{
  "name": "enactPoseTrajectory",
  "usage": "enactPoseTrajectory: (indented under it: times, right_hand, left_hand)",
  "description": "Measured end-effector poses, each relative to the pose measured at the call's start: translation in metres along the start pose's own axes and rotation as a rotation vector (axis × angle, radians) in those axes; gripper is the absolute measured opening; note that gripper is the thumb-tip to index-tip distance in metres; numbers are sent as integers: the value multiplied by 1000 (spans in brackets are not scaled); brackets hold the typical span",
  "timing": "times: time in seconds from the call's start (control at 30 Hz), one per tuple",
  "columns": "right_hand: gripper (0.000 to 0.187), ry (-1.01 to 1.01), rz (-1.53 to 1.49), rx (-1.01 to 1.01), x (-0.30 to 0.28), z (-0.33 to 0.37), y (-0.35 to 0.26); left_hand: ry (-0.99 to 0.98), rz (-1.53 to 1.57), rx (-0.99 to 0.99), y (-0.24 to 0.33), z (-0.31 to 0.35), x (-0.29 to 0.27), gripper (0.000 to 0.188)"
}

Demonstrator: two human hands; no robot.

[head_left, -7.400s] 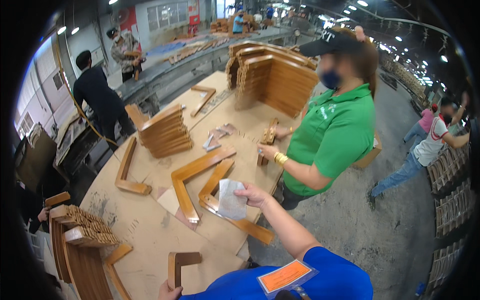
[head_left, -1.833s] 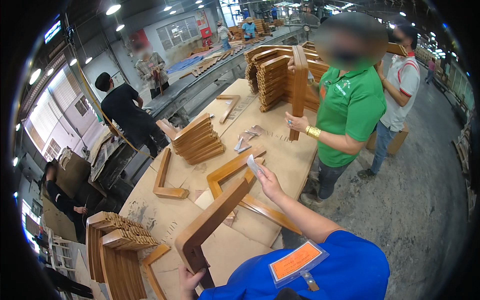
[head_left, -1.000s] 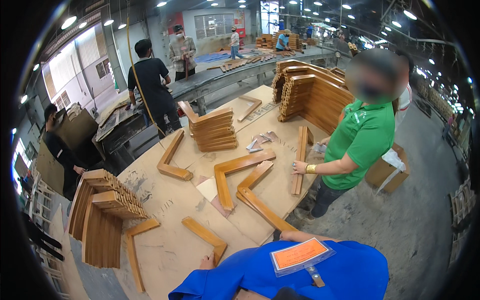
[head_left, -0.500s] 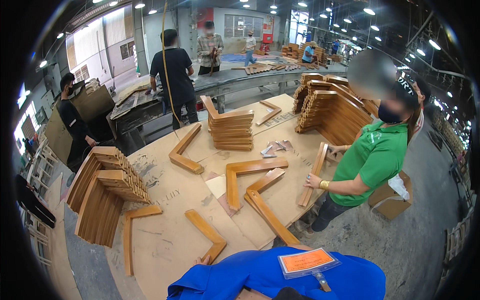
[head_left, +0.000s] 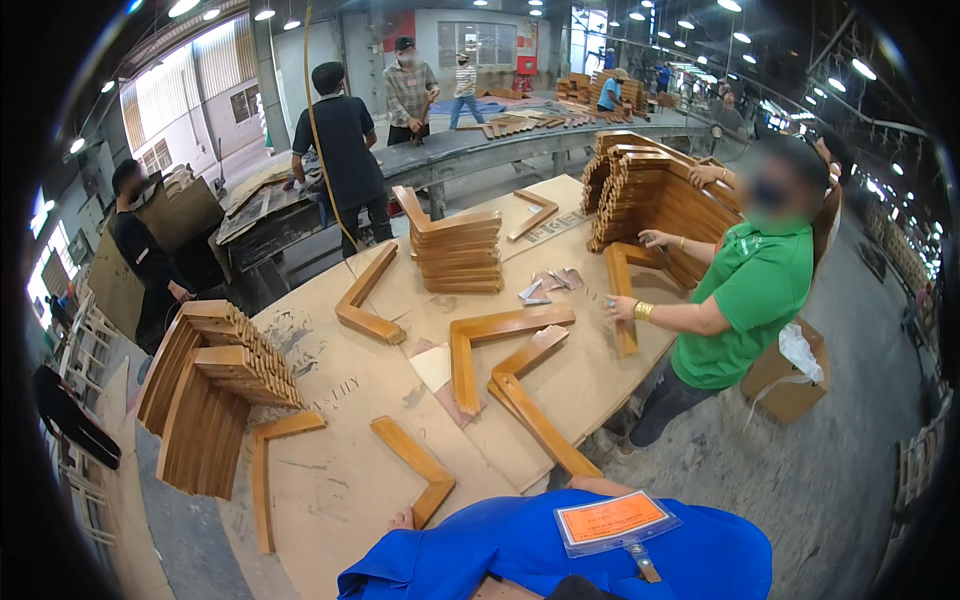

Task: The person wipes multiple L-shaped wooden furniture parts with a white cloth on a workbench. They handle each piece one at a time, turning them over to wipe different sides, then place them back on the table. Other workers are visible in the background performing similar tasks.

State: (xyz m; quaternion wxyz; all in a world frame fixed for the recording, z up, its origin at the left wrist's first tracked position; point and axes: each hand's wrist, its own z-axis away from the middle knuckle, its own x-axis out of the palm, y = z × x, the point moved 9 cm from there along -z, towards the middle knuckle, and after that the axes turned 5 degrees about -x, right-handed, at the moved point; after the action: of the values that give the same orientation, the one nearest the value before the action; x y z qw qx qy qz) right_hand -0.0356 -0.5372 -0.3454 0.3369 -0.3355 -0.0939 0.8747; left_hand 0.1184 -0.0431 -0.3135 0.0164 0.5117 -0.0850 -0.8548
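Left hand [head_left: 402, 520] peeks past blue sleeve, touches end of bent wood piece [head_left: 415, 465] lying flat on table [head_left: 330, 380]; grip can't tell. Right hand hidden.

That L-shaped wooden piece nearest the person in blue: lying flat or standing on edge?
Lying flat. The L-shaped wooden piece shows its broad face upward on the table, with the left hand at its corner.

Orange-brown L-shaped wooden pieces [head_left: 415, 468], pale tan worktable [head_left: 330, 480], blue sleeve [head_left: 560, 545], green shirt [head_left: 755, 300]
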Motion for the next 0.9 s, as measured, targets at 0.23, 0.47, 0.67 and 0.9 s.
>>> enactPoseTrajectory:
  times: [0.23, 0.47, 0.67, 0.9]
  right_hand:
    - [35, -13, 27, 14, 0, 16, -6]
    - [22, 32, 140, -68, -2, 23, -25]
    - [18, 22, 296, -144, -5, 28, -46]
    - [27, 12, 137, -108, -3, 32, -41]
  left_hand:
    - [-32, -91, -77, 3, 12, -15, 76]
    - [61, -67, 41, 7, 9, -20, 77]
    - [32, -78, 28, 7, 14, -23, 78]
    - [45, -90, 79, 4, 5, -21, 76]
